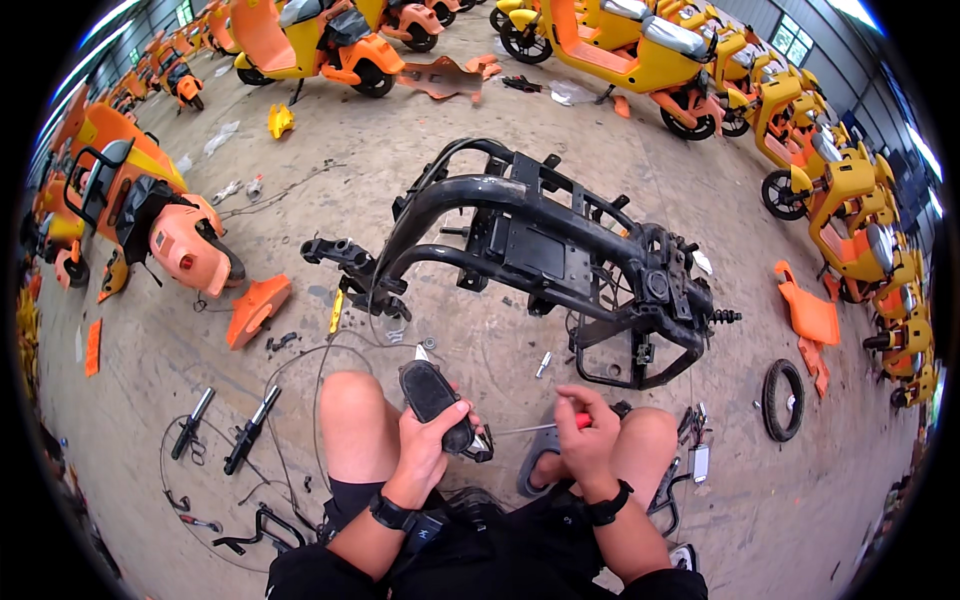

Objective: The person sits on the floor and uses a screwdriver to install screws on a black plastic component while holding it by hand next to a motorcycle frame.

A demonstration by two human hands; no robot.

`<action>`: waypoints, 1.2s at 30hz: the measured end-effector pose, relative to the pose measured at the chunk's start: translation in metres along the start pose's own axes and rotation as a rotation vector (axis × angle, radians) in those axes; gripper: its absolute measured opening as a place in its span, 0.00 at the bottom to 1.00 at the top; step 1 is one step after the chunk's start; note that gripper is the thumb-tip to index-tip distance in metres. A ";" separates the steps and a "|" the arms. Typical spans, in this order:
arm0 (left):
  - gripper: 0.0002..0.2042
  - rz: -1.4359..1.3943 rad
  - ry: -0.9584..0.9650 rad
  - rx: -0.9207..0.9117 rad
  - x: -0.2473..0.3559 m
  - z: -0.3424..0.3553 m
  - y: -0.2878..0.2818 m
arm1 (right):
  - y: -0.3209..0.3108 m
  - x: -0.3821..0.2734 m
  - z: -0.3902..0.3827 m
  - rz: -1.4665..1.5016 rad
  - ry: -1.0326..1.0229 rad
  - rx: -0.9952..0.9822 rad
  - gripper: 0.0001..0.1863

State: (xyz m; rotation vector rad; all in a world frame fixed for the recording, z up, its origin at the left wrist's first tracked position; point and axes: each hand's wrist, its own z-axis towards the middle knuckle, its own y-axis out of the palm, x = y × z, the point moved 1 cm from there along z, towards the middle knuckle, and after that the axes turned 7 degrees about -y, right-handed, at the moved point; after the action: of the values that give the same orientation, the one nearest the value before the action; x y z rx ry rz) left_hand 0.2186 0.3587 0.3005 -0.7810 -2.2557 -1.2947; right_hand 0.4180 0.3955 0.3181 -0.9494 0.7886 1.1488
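My left hand (424, 440) is closed around a dark, elongated oval housing (428, 390), thumb across its lower end. A pale pointed piece shows at the housing's upper tip, and a metal bracket-like part (484, 445) sticks out by my fingers. My right hand (594, 440) grips a screwdriver (583, 421) by its red handle. Its thin shaft points left toward the lower end of the housing; whether the tip touches is unclear. Both hands are between my bent knees. Beyond them on the floor rests a bare black scooter frame (470, 190).
Black fork legs (250, 432), cables and a bent black bracket (262, 530) lie to my left. An orange panel (258, 310) and yellow-handled tool (336, 312) lie farther up. On the right are a tyre (769, 402) and orange panels (810, 312). Scooters (630, 60) line the hall.
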 end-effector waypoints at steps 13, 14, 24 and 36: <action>0.15 0.237 -0.121 -0.074 -0.010 -0.005 0.006 | 0.018 0.001 -0.002 -0.145 -0.335 -0.454 0.09; 0.14 0.238 -0.117 -0.079 -0.011 -0.004 0.005 | 0.017 -0.004 -0.001 -0.152 -0.282 -0.472 0.08; 0.10 0.244 -0.089 -0.016 -0.016 -0.002 0.001 | 0.004 0.011 0.003 -0.297 0.024 -0.383 0.10; 0.11 0.226 0.076 0.038 -0.021 -0.012 -0.010 | 0.053 0.117 0.022 -0.712 0.478 -0.500 0.13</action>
State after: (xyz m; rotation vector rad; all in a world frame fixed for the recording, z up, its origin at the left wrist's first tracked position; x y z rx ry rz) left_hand 0.2289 0.3385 0.2875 -0.9265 -2.0588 -1.1527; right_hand 0.3953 0.4672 0.2122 -1.7904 0.4543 0.4854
